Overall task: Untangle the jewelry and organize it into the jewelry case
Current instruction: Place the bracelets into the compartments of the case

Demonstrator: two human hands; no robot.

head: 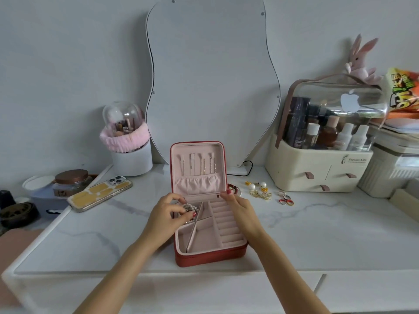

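Observation:
A red jewelry case point(209, 258) with pink lining stands open in the middle of the marble table, its lid upright with several hair clips point(199, 164) in it. My left hand point(167, 211) pinches a pearl bracelet point(189, 208) over the case's back left compartment. My right hand point(238, 206) rests on the case's right back corner by the hinge, fingers curled at the edge. Pearl and gold earrings point(258, 189) and several rings point(286, 198) lie on the table right of the case. A red beaded piece point(233, 186) shows behind my right hand.
A phone point(99, 192) lies left of the case, with jars point(71, 181) beyond it. A white brush holder point(131, 155) and a wavy mirror point(210, 75) stand at the back. A cream cosmetics organizer point(317, 168) stands at the right.

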